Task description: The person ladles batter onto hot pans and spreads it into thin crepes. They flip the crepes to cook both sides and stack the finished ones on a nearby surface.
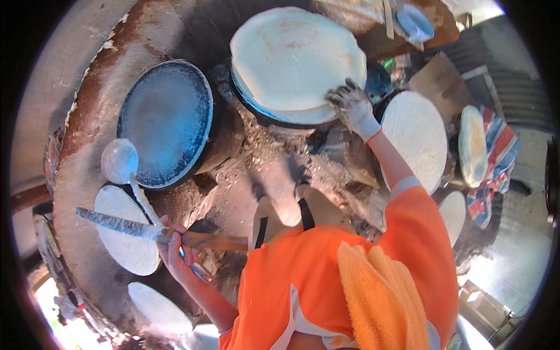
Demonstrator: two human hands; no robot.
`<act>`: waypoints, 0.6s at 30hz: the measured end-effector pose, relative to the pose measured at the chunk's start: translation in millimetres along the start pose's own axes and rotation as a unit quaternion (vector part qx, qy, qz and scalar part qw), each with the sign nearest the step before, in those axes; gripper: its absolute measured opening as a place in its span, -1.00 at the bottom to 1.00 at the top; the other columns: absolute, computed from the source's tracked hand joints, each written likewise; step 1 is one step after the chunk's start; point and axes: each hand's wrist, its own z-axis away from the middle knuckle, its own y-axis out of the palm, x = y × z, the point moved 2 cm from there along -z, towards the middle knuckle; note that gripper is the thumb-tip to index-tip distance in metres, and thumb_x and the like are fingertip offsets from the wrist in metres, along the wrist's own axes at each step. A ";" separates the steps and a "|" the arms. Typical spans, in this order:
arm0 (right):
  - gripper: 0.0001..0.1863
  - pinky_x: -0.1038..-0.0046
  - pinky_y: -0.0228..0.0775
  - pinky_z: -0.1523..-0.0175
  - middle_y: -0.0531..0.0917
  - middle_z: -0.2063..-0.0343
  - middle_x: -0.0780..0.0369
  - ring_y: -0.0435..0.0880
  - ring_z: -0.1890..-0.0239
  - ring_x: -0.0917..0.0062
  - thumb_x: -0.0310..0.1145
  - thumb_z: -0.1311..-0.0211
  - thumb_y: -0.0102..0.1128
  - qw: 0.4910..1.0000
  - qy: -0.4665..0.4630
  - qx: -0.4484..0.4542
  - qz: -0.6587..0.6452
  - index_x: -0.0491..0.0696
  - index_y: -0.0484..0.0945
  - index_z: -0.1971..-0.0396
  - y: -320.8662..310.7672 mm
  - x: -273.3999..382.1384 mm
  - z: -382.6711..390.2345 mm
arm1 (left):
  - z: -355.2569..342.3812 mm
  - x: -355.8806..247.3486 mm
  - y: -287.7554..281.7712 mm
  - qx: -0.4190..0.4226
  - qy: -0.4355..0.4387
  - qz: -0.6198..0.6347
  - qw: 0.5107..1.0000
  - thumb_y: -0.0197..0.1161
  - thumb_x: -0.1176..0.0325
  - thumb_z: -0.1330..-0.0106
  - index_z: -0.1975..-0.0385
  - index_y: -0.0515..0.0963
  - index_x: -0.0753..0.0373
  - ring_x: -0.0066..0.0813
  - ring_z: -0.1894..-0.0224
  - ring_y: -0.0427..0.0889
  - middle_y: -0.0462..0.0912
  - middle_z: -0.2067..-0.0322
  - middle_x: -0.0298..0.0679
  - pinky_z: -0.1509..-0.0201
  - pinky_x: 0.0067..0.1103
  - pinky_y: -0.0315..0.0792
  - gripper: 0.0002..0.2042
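Note:
My bare left hand (pixel 178 252) is closed around two tools. One is a ladle (pixel 120 160), its bowl coated in pale batter; the other is a long flat spatula (pixel 119 223) with a wooden handle, its blade whitened. Ahead of me, a large pale flatbread (pixel 297 55) covers a round griddle and overhangs part of its rim. My right hand (pixel 352 106), in a soiled glove, rests at the flatbread's near right edge with fingers stretched out and apart. Left of it stands a bare, dark round griddle (pixel 166 125).
More pale rounds surround me: one on the right (pixel 415 140), one under the tools (pixel 125 233), one at lower left (pixel 160 308). A small flatbread (pixel 472 146) leans by a striped cloth (pixel 496 154). A blue bowl (pixel 415 23) sits at the far right. Rubble litters the floor.

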 end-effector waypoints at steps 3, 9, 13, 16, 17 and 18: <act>-0.80 0.29 0.08 -0.23 0.56 0.19 0.33 0.48 0.07 0.50 -0.27 -0.06 0.00 0.998 -0.022 -0.023 -0.045 0.14 0.52 0.29 -0.7 12.4 -2.7 | 1.4 4.5 33.4 0.032 -0.011 -0.013 0.999 -0.02 0.55 -0.22 -0.12 0.13 0.35 -0.78 0.85 0.13 0.48 0.33 -0.11 0.86 -0.82 0.06 -0.56; -0.61 0.18 -0.09 -0.31 0.38 -0.08 0.26 0.30 -0.15 0.43 -0.20 -0.15 -0.09 0.996 0.084 0.023 -0.016 0.17 0.38 -0.02 -34.9 12.3 28.0 | -12.2 16.5 86.2 0.136 -0.017 -0.020 0.990 -0.04 0.54 -0.22 -0.12 0.14 0.38 -0.79 0.83 0.13 0.46 0.31 -0.11 0.83 -0.85 0.08 -0.57; -0.60 0.09 -0.19 -0.34 0.28 -0.16 0.26 0.24 -0.20 0.45 -0.21 -0.20 -0.20 0.994 0.056 0.074 0.056 0.17 0.33 -0.06 -29.4 -3.1 34.3 | -11.1 26.9 105.6 0.128 -0.021 -0.051 0.990 -0.04 0.53 -0.23 -0.12 0.15 0.37 -0.79 0.83 0.13 0.47 0.30 -0.11 0.83 -0.83 0.11 -0.58; -0.64 0.04 -0.14 -0.31 0.33 -0.10 0.28 0.27 -0.16 0.41 -0.19 -0.20 -0.21 0.970 -0.070 0.059 0.226 0.20 0.34 -0.01 23.5 4.5 12.5 | -9.5 27.9 115.1 0.131 -0.040 -0.035 0.990 -0.01 0.53 -0.21 -0.14 0.11 0.32 -0.78 0.86 0.14 0.47 0.35 -0.09 0.86 -0.83 0.07 -0.53; -0.68 0.08 -0.07 -0.28 0.36 -0.03 0.27 0.30 -0.11 0.41 -0.19 -0.20 -0.20 0.924 -0.082 0.047 0.371 0.18 0.35 0.04 32.5 6.7 4.5 | -8.3 26.9 114.6 0.130 -0.036 -0.037 0.990 -0.01 0.53 -0.21 -0.15 0.11 0.32 -0.77 0.86 0.14 0.47 0.35 -0.10 0.86 -0.83 0.06 -0.53; -0.72 0.11 0.00 -0.26 0.40 0.05 0.26 0.34 -0.06 0.41 -0.19 -0.21 -0.20 0.845 -0.089 0.034 0.525 0.17 0.35 0.09 40.5 8.2 -0.8 | -7.3 27.8 118.2 0.113 -0.038 -0.050 0.992 -0.01 0.53 -0.21 -0.14 0.11 0.32 -0.77 0.86 0.14 0.47 0.36 -0.10 0.86 -0.83 0.06 -0.53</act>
